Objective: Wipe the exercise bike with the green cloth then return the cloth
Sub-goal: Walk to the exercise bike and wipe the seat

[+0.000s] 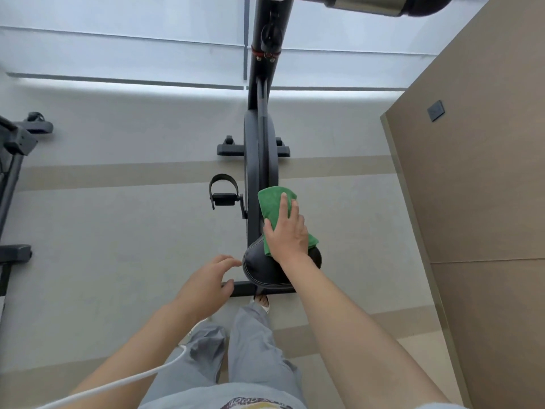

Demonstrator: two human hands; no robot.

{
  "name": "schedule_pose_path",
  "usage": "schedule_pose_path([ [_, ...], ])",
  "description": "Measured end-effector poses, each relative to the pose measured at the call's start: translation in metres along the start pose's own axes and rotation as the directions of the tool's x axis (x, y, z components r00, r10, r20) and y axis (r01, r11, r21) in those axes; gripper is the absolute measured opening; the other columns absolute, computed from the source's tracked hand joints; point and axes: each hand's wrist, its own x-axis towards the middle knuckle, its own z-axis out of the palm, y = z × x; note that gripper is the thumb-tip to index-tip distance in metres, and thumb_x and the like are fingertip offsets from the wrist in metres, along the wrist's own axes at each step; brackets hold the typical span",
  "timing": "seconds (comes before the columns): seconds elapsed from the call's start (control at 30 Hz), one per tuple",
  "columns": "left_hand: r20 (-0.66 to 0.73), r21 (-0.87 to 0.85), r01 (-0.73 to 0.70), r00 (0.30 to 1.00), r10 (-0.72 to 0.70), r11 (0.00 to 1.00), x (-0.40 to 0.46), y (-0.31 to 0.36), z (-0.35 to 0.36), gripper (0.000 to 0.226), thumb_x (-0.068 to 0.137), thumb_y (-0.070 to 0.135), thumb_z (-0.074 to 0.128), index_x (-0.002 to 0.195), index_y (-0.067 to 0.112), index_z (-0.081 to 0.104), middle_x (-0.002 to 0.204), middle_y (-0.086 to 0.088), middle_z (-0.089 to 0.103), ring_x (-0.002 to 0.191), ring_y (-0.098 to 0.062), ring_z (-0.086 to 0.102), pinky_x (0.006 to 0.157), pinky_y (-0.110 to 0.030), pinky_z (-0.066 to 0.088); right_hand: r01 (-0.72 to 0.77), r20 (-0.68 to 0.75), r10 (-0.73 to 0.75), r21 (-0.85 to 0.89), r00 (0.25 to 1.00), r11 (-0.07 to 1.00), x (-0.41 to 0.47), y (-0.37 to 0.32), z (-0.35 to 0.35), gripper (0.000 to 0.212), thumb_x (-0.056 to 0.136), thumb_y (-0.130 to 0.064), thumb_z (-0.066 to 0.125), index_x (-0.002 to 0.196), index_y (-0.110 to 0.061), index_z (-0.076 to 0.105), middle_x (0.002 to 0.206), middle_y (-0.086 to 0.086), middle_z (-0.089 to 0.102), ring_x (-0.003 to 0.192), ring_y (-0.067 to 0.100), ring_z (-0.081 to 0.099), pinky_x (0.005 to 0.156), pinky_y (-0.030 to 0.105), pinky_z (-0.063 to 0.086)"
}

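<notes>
A black exercise bike (pixel 261 149) stands in front of me, seen from above. Its black saddle (pixel 262 270) is nearest to me, and the handlebar (pixel 383 4) crosses the top of the view. A green cloth (pixel 272 202) lies over the front of the saddle and the frame. My right hand (pixel 287 231) presses flat on the cloth with straight fingers. My left hand (pixel 211 278) hovers just left of the saddle with loose, spread fingers, holding nothing.
A brown wall panel (pixel 477 172) rises close on the right. Part of another black machine (pixel 13 160) stands at the left edge. The bike's left pedal (pixel 224 193) sticks out to the left. My legs in grey trousers (pixel 247 349) stand behind the saddle. A white cable (pixel 132 379) crosses my left arm.
</notes>
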Motion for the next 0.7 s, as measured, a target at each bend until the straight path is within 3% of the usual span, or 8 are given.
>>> schedule_pose_path([
  [0.2,0.031,-0.010,-0.026,0.999,0.026,1.000,-0.003,-0.003,0.004,0.044,0.100,0.017,0.055,0.140,0.033,0.059,0.146,0.021,0.051,0.113,-0.008,0.063,0.096,-0.029,0.051,0.021,-0.026,-0.023,-0.066,0.999,0.998,-0.083,0.041,0.010,0.077,0.107,-0.049,0.038,0.170,-0.018,0.008,0.176,0.011,0.018,0.158,0.036,0.025,0.126,0.052,0.028],
  [0.37,0.041,0.014,-0.089,0.995,0.088,0.996,0.003,0.001,0.009,0.053,0.097,0.014,0.058,0.147,0.031,0.054,0.156,0.017,0.043,0.128,-0.012,0.055,0.102,-0.027,0.048,-0.041,0.002,0.041,-0.055,0.999,0.998,-0.111,0.054,0.021,0.081,0.105,-0.059,0.033,0.170,-0.021,0.003,0.178,0.009,0.003,0.163,0.039,0.006,0.129,0.059,0.020],
  [0.5,0.057,0.027,-0.120,0.991,0.119,0.992,0.011,0.010,0.009,0.059,0.096,0.011,0.058,0.151,0.030,0.050,0.160,0.015,0.040,0.139,-0.012,0.048,0.109,-0.029,0.046,-0.125,0.004,0.126,-0.092,0.992,0.988,-0.070,0.026,0.019,0.087,0.104,-0.065,0.030,0.169,-0.012,0.008,0.174,0.016,0.018,0.160,0.042,0.018,0.126,0.063,0.020],
  [0.6,0.045,0.024,-0.085,0.995,0.084,0.996,0.008,0.010,0.009,0.056,0.098,0.012,0.058,0.150,0.030,0.051,0.160,0.016,0.039,0.141,-0.011,0.046,0.110,-0.025,0.043,-0.125,0.013,0.127,-0.082,0.992,0.989,-0.028,0.009,0.015,0.088,0.104,-0.065,0.031,0.167,-0.009,0.004,0.170,0.019,0.026,0.152,0.041,0.034,0.119,0.061,0.033],
  [0.7,0.053,0.023,-0.048,0.998,0.047,0.999,-0.001,0.009,0.012,0.056,0.098,0.011,0.059,0.149,0.032,0.052,0.159,0.018,0.038,0.138,-0.010,0.049,0.103,-0.017,0.040,-0.091,0.035,0.093,-0.049,0.995,0.995,0.012,-0.005,0.011,0.085,0.106,-0.061,0.036,0.167,-0.015,-0.001,0.170,0.022,0.020,0.143,0.043,0.042,0.108,0.060,0.045],
])
